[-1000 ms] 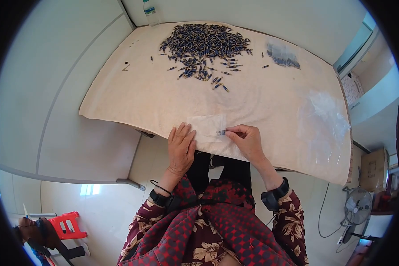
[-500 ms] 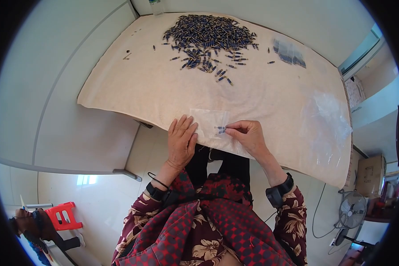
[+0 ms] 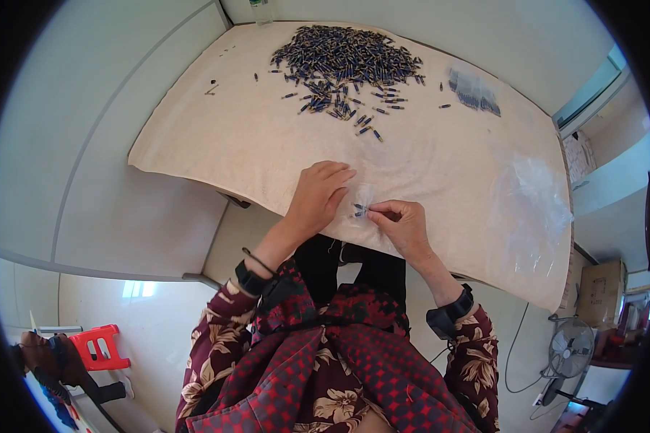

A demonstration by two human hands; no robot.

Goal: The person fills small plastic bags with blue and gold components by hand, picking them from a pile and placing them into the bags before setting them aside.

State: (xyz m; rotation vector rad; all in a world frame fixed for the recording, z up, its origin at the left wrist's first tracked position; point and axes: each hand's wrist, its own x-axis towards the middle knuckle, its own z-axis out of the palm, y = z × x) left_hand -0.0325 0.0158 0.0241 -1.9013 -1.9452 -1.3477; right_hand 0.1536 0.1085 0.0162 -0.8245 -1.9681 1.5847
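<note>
A small clear plastic bag lies near the table's front edge with a few dark blue pieces inside its lower part. My right hand pinches the bag's right side beside those pieces. Over the bag's left side is my left hand, its fingers slightly bent and apart, with nothing visibly held. Beyond both hands, a large pile of dark blue pieces with gold-coloured ends spreads over the cloth, several of them scattered at its near side.
On the cloth-covered table, filled bags lie at the back right and clear plastic bags at the right. A clear bottle stands at the back edge. A fan and a red stool are on the floor.
My left hand has lifted off the bag's left side and moved up and right. The bag now looks folded or gathered narrower, while my right hand stays pinched at nearly the same spot.
</note>
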